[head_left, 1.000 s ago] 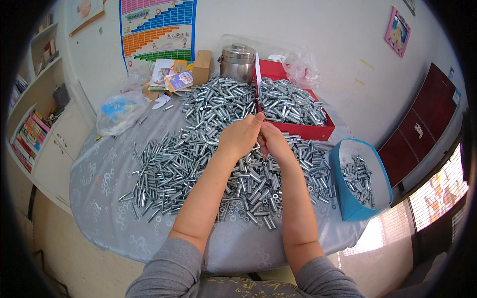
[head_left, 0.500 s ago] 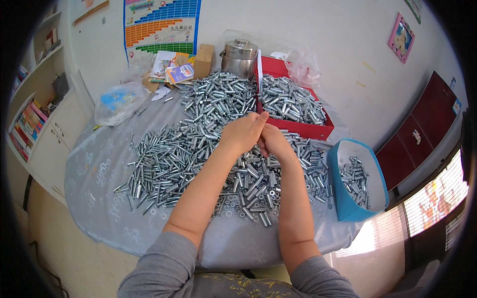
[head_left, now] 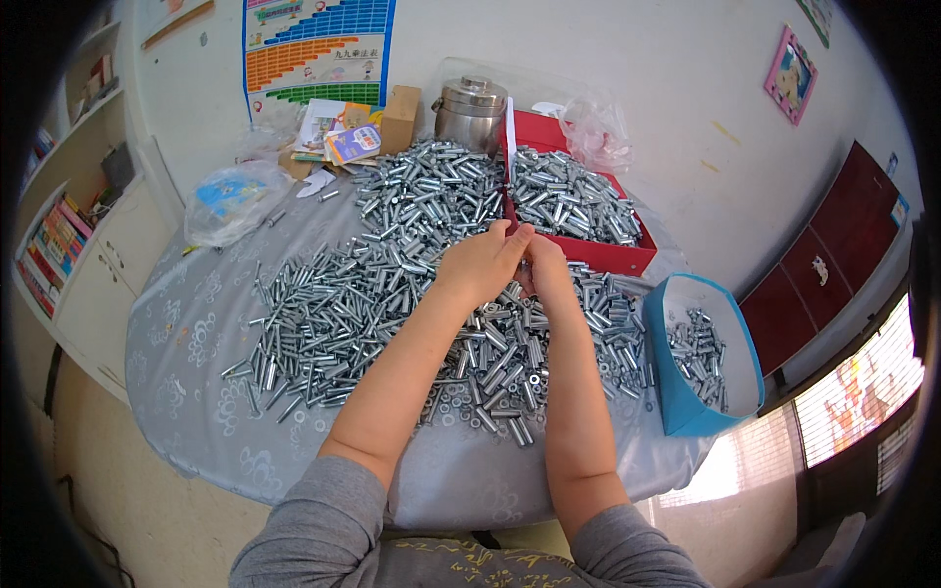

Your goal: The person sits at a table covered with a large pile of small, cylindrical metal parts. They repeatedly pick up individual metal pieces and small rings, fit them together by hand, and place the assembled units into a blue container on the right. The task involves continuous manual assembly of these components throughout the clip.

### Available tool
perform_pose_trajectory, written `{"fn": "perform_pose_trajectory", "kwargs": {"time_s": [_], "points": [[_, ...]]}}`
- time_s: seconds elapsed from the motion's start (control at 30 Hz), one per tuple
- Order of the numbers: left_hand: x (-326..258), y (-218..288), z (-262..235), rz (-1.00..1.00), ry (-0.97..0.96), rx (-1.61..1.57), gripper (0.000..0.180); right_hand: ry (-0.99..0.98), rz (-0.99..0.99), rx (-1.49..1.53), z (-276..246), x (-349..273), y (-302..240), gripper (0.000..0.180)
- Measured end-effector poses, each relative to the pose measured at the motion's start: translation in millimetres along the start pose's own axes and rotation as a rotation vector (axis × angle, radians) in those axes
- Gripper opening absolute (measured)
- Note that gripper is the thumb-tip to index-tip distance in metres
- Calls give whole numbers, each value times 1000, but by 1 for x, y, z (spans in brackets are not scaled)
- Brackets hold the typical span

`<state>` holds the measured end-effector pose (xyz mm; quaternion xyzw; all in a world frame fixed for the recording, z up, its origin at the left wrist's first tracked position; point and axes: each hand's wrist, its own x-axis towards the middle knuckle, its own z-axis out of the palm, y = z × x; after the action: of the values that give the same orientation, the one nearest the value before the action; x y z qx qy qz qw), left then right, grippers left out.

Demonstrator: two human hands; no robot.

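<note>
My left hand (head_left: 480, 263) and my right hand (head_left: 541, 267) meet above the middle of the table, just in front of the red box (head_left: 613, 256). Both have their fingers curled in toward each other, and what they hold between them is hidden behind the hands. Under and around them spreads a wide pile of silvery metal sleeves and bolts (head_left: 338, 318). A few flat washers (head_left: 454, 400) lie along the pile's near edge. More bolt-like metal pieces (head_left: 569, 196) fill the red box, and another heap (head_left: 421, 191) lies to its left.
A blue fabric bin (head_left: 676, 382) with some metal pieces stands at the table's right edge. At the back are a steel pot (head_left: 470, 113), booklets (head_left: 351, 144), a cardboard box (head_left: 400, 120) and a plastic bag (head_left: 240, 201). A patterned grey cloth (head_left: 196, 392) covers the table.
My hands stay together in nearly the same place. The right hand has turned and shifted slightly upward against the left. The piles look unchanged.
</note>
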<state>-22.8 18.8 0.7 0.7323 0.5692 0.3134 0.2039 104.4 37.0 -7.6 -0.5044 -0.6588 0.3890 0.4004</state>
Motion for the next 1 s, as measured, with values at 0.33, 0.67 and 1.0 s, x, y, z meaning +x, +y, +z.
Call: {"fn": "perform_pose_trajectory", "kwargs": {"time_s": [0.33,0.67,1.0], "points": [[0,3,-1,-33,-40,47,74,-178,130,199,-3,-1,1,31],[1,1,2,-24,-23,37,74,-165,114,265,-7,-2,4,21],[-3,5,-2,-29,-13,23,75,168,-32,-327,-14,23,50,37]]}}
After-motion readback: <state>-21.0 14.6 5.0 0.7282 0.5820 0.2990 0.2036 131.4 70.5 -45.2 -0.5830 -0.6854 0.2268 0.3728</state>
